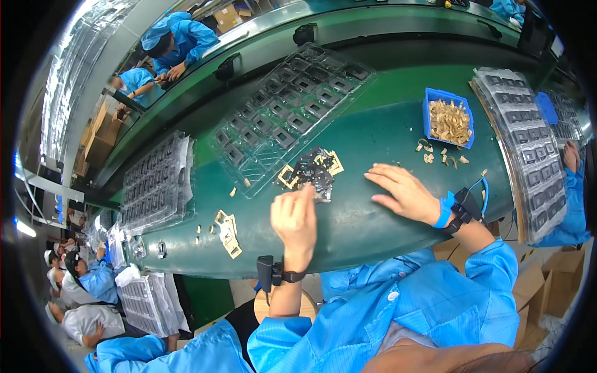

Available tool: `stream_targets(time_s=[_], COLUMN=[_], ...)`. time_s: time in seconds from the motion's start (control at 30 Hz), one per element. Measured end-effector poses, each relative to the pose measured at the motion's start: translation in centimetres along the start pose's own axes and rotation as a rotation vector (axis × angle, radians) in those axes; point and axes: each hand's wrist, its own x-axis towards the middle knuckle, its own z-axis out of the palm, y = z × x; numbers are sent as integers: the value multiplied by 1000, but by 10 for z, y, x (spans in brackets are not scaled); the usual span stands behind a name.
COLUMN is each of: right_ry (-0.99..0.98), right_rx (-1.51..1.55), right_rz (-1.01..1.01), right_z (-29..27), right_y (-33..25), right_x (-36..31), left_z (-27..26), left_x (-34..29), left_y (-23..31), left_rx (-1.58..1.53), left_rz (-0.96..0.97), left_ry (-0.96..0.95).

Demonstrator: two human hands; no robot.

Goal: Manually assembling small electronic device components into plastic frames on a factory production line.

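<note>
My left hand (293,221) is at the near edge of a small heap of black parts (316,171) on the green work surface, its fingers curled together. The fingertips touch or nearly touch the heap, and whatever they may pinch is too small to make out. Pale yellow frame-like pieces (336,163) lie mixed in with the black ones. To the right of the heap, my right hand (405,194) rests palm down with its fingers stretched out, holding nothing I can see. Straps and small dark devices sit on both wrists.
A clear tray (297,93) of black square frames lies beyond the heap. Stacked trays stand at left (158,183) and right (525,149). A blue bin (428,132) holds tan curled scraps; a pale backing piece (229,235) lies near left. People work around the line.
</note>
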Motion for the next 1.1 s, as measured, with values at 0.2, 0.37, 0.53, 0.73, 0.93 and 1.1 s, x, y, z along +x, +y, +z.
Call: stream_targets(time_s=[0.2, 0.37, 0.53, 0.73, 0.93, 1.1], right_ry=[3, 90, 83, 147, 124, 96], right_rx=[742, 395, -45, 136, -76, -532], right_rz=[190, 209, 371, -86, -396, 29], right_z=[-6, -17, -45, -32, 49, 21], right_y=[-35, -1, 28, 1, -5, 43], right_x=[7, -13, -39, -33, -35, -43], left_z=[25, 29, 24, 7, 9, 9], left_x=[-3, -3, 8, 3, -40, -43], left_y=[59, 57, -1, -22, 27, 44], left_rx=[-508, -623, -311, -184, -108, -100], left_rz=[-119, -267, -191, 9, 88, 75], left_ry=[-204, -377, -347, -468, -831, -957])
